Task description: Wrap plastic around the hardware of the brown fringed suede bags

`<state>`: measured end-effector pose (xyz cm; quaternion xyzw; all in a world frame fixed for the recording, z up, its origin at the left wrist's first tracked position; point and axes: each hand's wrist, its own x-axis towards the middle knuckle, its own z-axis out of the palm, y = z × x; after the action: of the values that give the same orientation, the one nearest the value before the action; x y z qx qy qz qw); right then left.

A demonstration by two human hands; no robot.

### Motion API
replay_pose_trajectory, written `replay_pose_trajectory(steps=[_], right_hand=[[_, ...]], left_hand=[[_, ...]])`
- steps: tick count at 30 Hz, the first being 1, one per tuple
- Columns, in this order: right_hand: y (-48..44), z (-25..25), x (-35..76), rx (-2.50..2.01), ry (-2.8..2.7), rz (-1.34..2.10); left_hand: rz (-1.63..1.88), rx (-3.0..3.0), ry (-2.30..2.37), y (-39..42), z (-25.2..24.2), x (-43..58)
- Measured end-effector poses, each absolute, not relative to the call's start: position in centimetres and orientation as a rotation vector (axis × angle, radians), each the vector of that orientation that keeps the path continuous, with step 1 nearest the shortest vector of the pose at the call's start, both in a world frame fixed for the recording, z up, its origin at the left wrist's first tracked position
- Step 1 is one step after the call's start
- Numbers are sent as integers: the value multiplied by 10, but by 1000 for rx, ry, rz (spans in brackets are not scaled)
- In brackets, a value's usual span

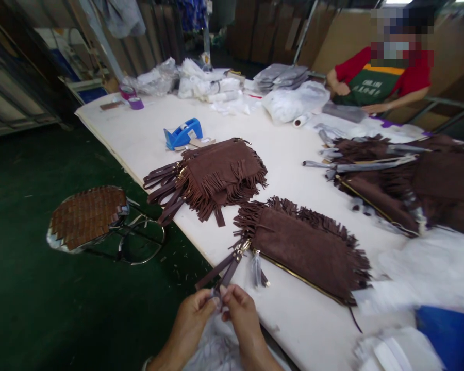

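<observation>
A brown fringed pouch (305, 245) lies on the white table, its gold zipper along the near edge. From its left end a brown strap (229, 268) hangs over the table edge. My left hand (195, 314) and my right hand (239, 314) meet at the strap's lower end, fingers pinched on it; a bit of clear plastic shows between the fingertips. A plastic-wrapped tassel (257, 270) hangs beside the strap. Farther back sits a stack of similar fringed pouches (224, 170) with straps pointing left.
A blue tape dispenser (183, 134) stands behind the stack. More brown bags (444, 180) lie at the right, near white plastic wrapping (436, 268). Plastic bags (294, 100) line the far edge, where a person in a green apron works. A stool (88, 216) stands at the left.
</observation>
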<state>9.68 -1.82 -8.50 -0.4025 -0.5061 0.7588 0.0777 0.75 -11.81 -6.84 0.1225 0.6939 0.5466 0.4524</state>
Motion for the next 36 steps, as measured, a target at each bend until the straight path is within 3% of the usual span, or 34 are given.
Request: replay_pose_trajectory(steps=[3, 8, 11, 17, 36], right_hand=[[12, -58, 106, -1090, -2156, 1887], [83, -21, 95, -811, -2808, 660], [111, -20, 75, -617, -3058, 334], [128, -28, 58, -393, -3169, 239], [151, -15, 59, -239, -3049, 524]], left_hand=[[1248, 409, 1830, -116, -67, -7], [946, 697, 2021, -118, -48, -31], [805, 821, 2102, -118, -37, -39], [734, 939, 2165, -108, -28, -44], [848, 1054, 2205, -18, -48, -40]])
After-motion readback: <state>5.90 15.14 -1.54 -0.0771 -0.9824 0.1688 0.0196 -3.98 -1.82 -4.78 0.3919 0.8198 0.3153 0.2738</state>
